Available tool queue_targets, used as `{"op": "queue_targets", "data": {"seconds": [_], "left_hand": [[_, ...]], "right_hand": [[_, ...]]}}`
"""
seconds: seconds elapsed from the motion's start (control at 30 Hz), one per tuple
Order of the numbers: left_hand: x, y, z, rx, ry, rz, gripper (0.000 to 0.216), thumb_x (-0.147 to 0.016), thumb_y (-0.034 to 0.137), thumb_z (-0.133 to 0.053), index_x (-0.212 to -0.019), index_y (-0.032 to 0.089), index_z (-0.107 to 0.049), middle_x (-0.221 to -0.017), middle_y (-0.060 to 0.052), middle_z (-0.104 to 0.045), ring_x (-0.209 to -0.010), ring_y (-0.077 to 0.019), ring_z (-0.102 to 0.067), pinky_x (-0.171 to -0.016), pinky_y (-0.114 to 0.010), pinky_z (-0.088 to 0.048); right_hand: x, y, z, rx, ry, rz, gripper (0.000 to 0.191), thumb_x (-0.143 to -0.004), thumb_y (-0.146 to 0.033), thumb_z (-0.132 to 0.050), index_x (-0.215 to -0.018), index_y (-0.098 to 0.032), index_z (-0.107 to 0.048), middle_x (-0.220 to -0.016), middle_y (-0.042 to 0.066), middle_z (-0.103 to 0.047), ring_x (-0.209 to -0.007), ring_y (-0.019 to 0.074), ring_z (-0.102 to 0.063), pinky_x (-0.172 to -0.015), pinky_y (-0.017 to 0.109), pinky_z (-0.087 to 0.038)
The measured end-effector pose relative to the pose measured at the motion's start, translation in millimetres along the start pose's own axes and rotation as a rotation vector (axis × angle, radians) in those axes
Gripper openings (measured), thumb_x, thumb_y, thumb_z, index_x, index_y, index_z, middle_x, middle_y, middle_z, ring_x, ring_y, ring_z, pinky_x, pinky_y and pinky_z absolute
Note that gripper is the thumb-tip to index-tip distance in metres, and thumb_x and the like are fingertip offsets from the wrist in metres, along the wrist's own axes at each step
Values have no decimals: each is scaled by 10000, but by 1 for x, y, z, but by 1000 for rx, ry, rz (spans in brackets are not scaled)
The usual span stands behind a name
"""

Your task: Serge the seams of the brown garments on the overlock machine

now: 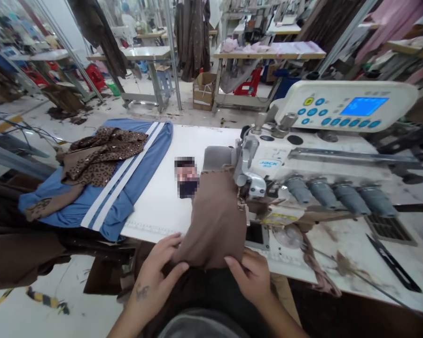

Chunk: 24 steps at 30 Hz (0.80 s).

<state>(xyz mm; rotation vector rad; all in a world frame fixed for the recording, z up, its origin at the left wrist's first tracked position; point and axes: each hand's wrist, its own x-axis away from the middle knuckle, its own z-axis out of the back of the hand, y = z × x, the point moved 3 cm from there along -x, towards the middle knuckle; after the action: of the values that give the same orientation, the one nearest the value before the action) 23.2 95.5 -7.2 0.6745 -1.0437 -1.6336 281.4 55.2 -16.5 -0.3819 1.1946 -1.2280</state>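
A brown piece of fabric (215, 216) lies on the white sewing table (162, 202), its far edge under the presser foot (248, 180) of a white overlock sewing machine (303, 164). My left hand (158, 272) pinches the fabric's near left corner at the table's front edge. My right hand (250, 274) grips the near right corner, fingers curled over the cloth. Both hands hold the fabric taut toward me.
A blue cloth with white stripes (123, 183) and leopard-print pieces (98, 155) lie at the table's left. The machine's control panel (345, 105) stands at the right. Black scissors (391, 263) rest on the right. Other tables and hanging garments fill the background.
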Motion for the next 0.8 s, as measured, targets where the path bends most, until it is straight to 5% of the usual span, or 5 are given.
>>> {"op": "queue_targets", "data": {"seconds": [0.13,0.23,0.4,0.57,0.8], "left_hand": [[14,-7,3,116,17,188,261,-895,475,-734,-1033,253,-733,-973,-52,-731,-984,-267,-691,-863,-347,-569],[12,-3,4,274,11,213,299,-900,513,-716,-1022,240,-721,-969,-56,-722,-956,-254,-685,-840,-330,-560],[15,3,8,291,-69,132,287,-841,465,-799,-1025,251,-749,-1140,-73,-717,-1152,-288,-644,-1035,-383,-513],[25,-4,10,473,-41,305,333,-844,498,-797,-1009,226,-699,-884,-13,-694,-844,-196,-660,-789,-279,-549],[27,-22,33,271,105,414,642,-588,546,-939,-1137,269,-754,-1217,-58,-760,-1308,-377,-617,-1044,-445,-573]], "right_hand": [[2,-2,-1,1,2,17,532,-1057,-352,-582,-551,-203,-510,-496,-23,-464,-450,119,-412,-455,253,-307],[3,-3,-2,13,-13,39,535,-1059,-348,-583,-551,-200,-506,-491,-29,-455,-452,115,-421,-464,250,-313],[3,-1,-3,20,-26,9,573,-1066,-416,-555,-536,-205,-499,-485,-27,-432,-456,120,-382,-477,261,-303],[4,2,-4,6,-51,-51,628,-1061,-506,-529,-509,-216,-451,-477,-24,-397,-469,130,-373,-500,277,-290],[3,3,-6,-42,-118,-63,659,-1068,-567,-475,-521,-220,-355,-499,-32,-364,-490,125,-353,-532,279,-267]]}}
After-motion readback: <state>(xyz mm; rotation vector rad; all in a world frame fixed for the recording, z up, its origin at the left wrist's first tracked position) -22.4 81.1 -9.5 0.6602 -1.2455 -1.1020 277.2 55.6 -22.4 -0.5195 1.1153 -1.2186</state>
